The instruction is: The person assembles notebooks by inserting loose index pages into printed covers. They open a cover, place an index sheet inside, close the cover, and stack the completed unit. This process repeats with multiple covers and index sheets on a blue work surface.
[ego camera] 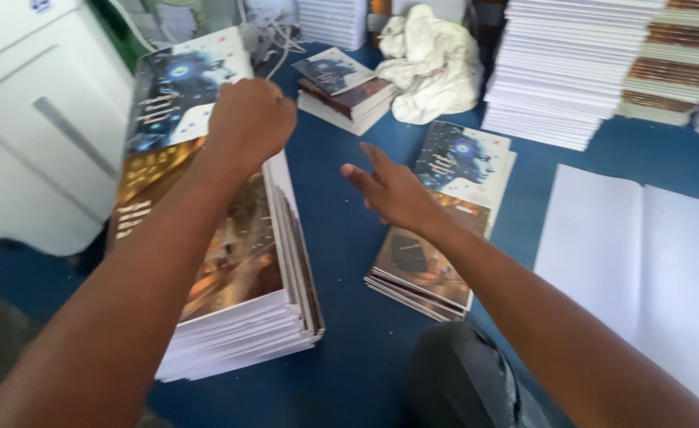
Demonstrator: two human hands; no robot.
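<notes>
Left hand (250, 119) closed in a grip on the tall book stack's (231, 261) top cover, steadying it; right hand (393, 190) open, empty, above the low pile (437, 254) just beside.

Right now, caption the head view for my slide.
Left hand lifts a printed cover off a tall stack; right hand hovers open.

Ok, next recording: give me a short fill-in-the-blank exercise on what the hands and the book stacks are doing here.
1. The left hand rests on the tall stack of books, closed into a ____.
2. The right hand hovers with fingers ____ above the low stack of books.
3. Both stacks sit on a ____ coloured surface.
4. A crumpled ____ cloth lies behind them.

Missing words: fist; spread; blue; white
</notes>
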